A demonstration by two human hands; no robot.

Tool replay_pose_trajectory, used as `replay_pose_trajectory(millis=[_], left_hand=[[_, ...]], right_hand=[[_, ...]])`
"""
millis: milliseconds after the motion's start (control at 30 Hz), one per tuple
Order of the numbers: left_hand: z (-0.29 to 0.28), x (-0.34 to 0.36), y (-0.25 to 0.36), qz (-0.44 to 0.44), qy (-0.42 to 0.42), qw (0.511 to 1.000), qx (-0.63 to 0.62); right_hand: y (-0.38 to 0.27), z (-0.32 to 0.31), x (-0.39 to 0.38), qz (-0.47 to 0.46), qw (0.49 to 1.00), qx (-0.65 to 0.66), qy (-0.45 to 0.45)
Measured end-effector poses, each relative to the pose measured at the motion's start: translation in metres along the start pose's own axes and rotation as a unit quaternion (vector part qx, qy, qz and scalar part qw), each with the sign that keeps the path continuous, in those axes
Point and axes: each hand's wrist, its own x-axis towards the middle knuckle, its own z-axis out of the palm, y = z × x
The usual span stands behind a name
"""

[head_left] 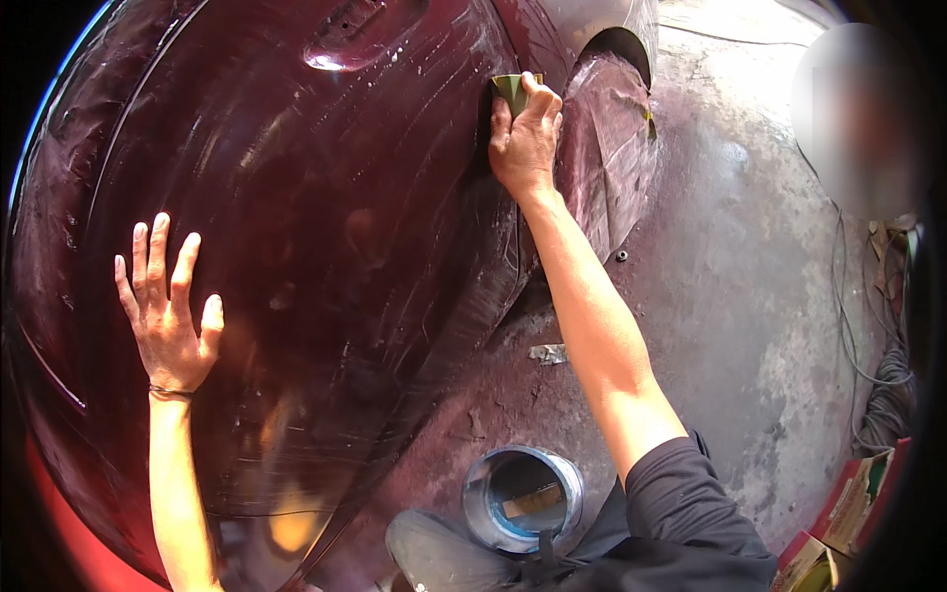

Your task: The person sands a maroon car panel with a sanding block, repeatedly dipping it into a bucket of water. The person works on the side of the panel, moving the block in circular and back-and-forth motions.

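A dark maroon car body (pixel 326 247) with a wet, streaky surface fills the left and middle. My left hand (pixel 168 306) lies on this panel, palm down, with its fingers spread and nothing in it. Farther up and to the right, my right hand (pixel 530 138) grips a folded olive-green piece of sandpaper (pixel 510 91). It presses the sandpaper against the panel near its right edge, beside the wheel area. The sandpaper's underside is hidden. A recessed door handle area (pixel 360 30) shows beyond, at the top.
A blue-rimmed bucket (pixel 475 493) with liquid and a brownish block inside stands by my legs. Wrinkled sheeting (pixel 607 148) covers the wheel. A crumpled silvery scrap (pixel 548 353) lies on the concrete floor (pixel 740 296). Coiled cables (pixel 885 395) and cardboard boxes (pixel 853 503) are at the right.
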Motion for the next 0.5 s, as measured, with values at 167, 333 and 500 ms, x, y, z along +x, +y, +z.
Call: replay_pose_trajectory(millis=[167,333,500], left_hand=[[0.005,0.002,0.003,0.003,0.004,1.000,-0.007],[0.004,0.004,0.003,0.006,0.005,1.000,-0.006],[0.006,0.002,0.003,0.012,0.009,1.000,-0.015]], right_hand=[[0.019,-0.013,-0.125,-0.058,0.998,0.029,0.009],[0.023,-0.020,-0.092,-0.101,0.994,0.015,0.021],[0.019,-0.014,-0.007,-0.053,0.998,-0.015,-0.008]])
